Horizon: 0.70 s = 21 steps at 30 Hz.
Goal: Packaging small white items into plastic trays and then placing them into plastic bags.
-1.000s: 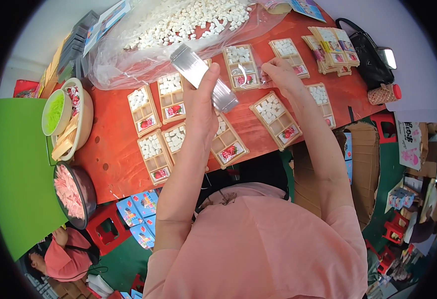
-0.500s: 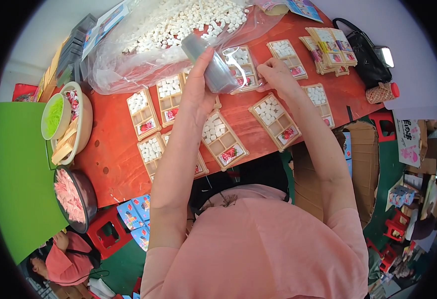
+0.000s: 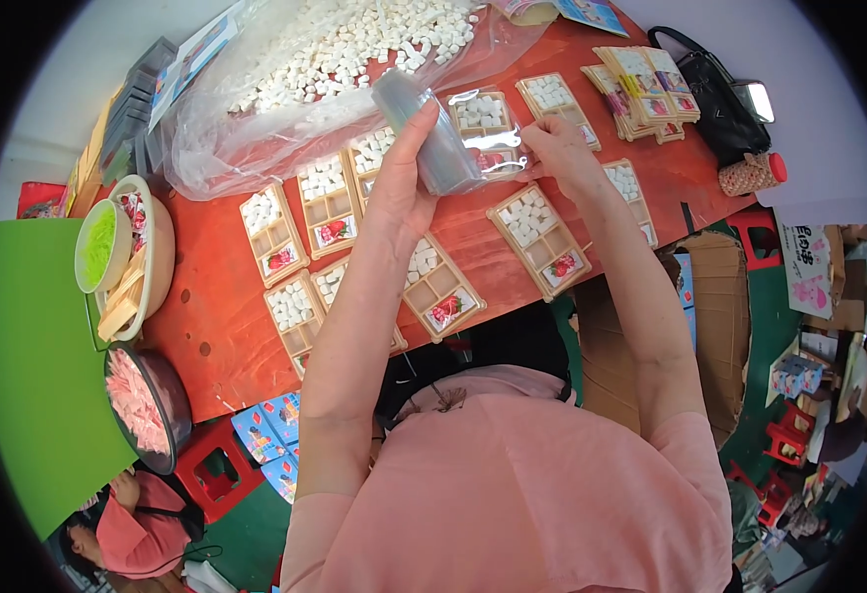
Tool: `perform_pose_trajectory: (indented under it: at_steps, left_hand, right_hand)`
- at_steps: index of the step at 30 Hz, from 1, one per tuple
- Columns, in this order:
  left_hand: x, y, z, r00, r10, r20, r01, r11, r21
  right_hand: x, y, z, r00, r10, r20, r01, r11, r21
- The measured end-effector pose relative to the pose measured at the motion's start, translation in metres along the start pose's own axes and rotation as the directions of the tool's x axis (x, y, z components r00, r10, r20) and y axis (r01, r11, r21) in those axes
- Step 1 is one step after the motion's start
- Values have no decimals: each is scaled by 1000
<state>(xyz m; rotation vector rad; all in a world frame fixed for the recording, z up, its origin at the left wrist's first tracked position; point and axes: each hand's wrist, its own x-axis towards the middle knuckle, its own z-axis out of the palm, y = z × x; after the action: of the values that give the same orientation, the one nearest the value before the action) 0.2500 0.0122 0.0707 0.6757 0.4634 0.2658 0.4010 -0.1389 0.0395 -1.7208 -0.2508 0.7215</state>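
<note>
My left hand is wrapped around a stack of clear plastic lids, tilted above the table. From the stack's right side a single clear lid sticks out, shiny with glare, and my right hand pinches its right edge. Through this lid shows a tray of white cubes and a red packet. Below the hands lie beige compartment trays, one tray between my forearms and another tray beside my left forearm. Each holds small white cubes like marshmallows, a red packet and bare compartments.
A big clear bag of white cubes lies open at the back. At the right stand stacked filled trays, a black handbag and a red-lidded jar. Left are a cream basin and a black bowl of pink strips.
The view has shifted slightly. My hands keep their grip, and the single lid has come a little farther out from the stack, toward the right.
</note>
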Motion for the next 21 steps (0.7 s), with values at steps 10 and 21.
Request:
perform_pose_trajectory:
  at_steps: [10,21]
  left_hand:
    - [8,-3,6,999,44,-9,-43,991,123]
    - [11,-4,5,1000,1,30,-3,996,87]
  right_hand:
    - [5,6,1,999,14,-52,-18,996,-87]
    - [-7,-12,30,832,-555,4,300,443,-845]
